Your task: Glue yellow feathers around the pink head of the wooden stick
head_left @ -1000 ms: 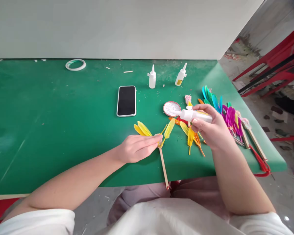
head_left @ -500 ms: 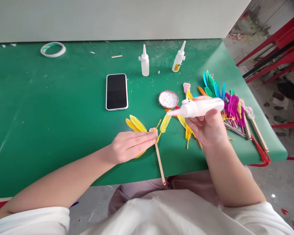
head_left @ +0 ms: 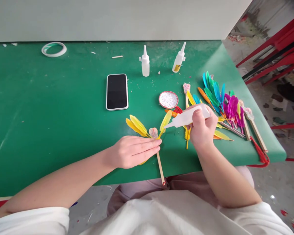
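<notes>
Left hand, head view: I see the left hand (head_left: 129,151) lying across a wooden stick (head_left: 160,166), fingers (head_left: 147,143) straight and pressed together; the thumb is hidden, so I cannot tell whether they pinch it.
Stick: near the front edge of the green worktop (head_left: 63,130), a pinkish ornament (head_left: 153,132) at its top and yellow feathers (head_left: 137,125) fanned either side.
Right hand: I have the right hand (head_left: 205,125) with its fingers wrapped around a white squeeze bottle (head_left: 186,118), tilted nozzle-down just beside the right-hand feather; I cannot tell if it touches.
Dish: a red-rimmed round dish (head_left: 168,99) lies beyond the nozzle.
Phone: a dark-screened phone (head_left: 117,92) lies left of the dish.
Feather pile: blue, green and magenta feathers (head_left: 232,106) lie beyond the right hand.
</notes>
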Motion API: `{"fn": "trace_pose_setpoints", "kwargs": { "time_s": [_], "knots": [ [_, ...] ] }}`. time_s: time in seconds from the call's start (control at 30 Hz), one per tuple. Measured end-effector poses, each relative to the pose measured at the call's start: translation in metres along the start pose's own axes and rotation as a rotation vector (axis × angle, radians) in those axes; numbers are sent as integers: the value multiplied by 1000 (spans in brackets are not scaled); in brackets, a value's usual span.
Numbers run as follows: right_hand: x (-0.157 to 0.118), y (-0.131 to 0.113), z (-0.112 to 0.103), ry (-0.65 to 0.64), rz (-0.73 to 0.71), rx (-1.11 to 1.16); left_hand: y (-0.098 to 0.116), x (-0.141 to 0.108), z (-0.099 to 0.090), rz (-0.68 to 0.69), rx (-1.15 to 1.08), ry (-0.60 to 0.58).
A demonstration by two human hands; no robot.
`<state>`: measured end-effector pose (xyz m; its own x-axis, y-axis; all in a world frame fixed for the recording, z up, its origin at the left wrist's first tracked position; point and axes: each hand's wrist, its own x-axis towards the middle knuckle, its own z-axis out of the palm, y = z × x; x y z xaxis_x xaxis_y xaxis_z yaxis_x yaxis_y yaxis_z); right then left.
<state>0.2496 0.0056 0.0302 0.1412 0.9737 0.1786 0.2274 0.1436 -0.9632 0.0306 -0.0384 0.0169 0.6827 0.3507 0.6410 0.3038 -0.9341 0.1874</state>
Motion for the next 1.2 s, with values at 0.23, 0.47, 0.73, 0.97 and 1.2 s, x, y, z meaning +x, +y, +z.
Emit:
{"fn": "trace_pose_setpoints", "kwargs": {
  "time_s": [0.23, 0.47, 0.73, 0.97, 1.2],
  "knots": [
    [2, 6, 1, 26, -16, 183, 0, 3, -1, 17, -1, 32],
    [3, 8, 4, 45, 17, 283, 0, 2, 0, 18, -3, 38],
    [3, 8, 2, 47, -1, 231, -1, 0, 2, 8, -16, 25],
    [10, 0, 1, -245, 137, 466, -3, -6, 3, -19, -40, -4],
    [10, 3, 0, -506, 299, 352, -3, -3, 3, -17, -27, 4]
  ]
}}
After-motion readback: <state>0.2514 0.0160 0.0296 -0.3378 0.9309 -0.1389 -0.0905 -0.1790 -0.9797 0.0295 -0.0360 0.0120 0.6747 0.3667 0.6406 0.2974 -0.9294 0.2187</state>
